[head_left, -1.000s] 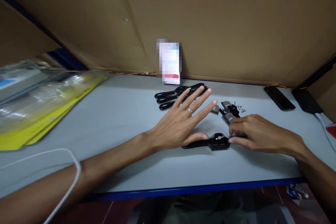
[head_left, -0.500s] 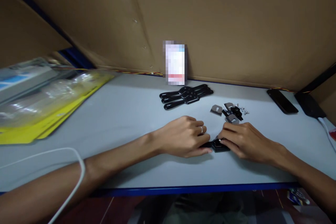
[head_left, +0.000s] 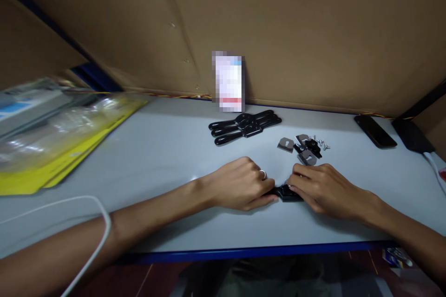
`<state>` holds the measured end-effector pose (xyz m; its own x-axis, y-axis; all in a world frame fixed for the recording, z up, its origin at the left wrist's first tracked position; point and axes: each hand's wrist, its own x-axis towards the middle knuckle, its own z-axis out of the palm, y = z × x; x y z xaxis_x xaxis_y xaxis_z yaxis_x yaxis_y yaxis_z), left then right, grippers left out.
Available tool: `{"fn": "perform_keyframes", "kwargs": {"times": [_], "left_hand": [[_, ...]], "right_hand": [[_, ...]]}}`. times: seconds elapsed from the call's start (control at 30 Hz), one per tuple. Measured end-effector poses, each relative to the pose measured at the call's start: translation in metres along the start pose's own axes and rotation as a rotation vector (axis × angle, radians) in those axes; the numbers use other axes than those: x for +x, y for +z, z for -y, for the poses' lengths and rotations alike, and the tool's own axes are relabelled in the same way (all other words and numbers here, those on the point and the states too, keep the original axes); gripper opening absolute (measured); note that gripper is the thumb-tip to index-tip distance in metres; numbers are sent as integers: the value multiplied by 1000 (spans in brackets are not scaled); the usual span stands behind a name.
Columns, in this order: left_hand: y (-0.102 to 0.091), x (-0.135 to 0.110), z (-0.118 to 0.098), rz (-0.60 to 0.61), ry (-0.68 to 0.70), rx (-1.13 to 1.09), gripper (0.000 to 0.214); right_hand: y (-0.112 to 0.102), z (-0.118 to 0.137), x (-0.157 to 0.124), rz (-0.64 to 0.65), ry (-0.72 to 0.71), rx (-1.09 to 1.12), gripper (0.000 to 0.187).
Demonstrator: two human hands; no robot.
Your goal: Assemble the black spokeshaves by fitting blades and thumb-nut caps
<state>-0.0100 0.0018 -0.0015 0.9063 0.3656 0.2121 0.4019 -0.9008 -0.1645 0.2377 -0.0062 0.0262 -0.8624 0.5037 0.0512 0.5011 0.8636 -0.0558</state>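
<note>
A flat black tool body [head_left: 284, 192] lies on the grey table [head_left: 167, 148] near its front edge. My left hand [head_left: 240, 183], a ring on one finger, is closed over the tool's left end. My right hand [head_left: 322, 188] is closed on its right end, fingertips at the raised middle part. Most of the tool is hidden under the two hands. Just behind my right hand lie several small grey metal plates [head_left: 286, 144], a black part [head_left: 311, 147] and a few small screws [head_left: 322, 144].
A pile of black tool handles [head_left: 244, 127] lies further back, in front of a white card [head_left: 229, 82] leaning on the cardboard wall. Yellow-backed plastic packs [head_left: 66, 139] fill the left side. A dark phone [head_left: 374, 131] lies at the far right. A white cable [head_left: 94, 232] crosses my left forearm.
My left hand, spread flat a second ago, has curled shut on the tool's left end. My right hand has slid left along the tool towards its middle.
</note>
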Motion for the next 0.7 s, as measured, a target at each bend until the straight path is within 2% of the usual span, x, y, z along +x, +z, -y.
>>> {"fn": "perform_keyframes", "kwargs": {"times": [0.1,0.27,0.33,0.7], "left_hand": [[0,0,1,-15,12,26,49],[-4,3,1,-180,82,100,44],[-5,5,0,-203,91,105,41],[-3,6,-1,-96,72,96,35]], "right_hand": [[-6,0,-1,44,26,50,18],[-12,-1,0,79,50,101,17],[-12,-1,0,72,48,121,17],[-14,-5,-2,78,11,154,18]]}}
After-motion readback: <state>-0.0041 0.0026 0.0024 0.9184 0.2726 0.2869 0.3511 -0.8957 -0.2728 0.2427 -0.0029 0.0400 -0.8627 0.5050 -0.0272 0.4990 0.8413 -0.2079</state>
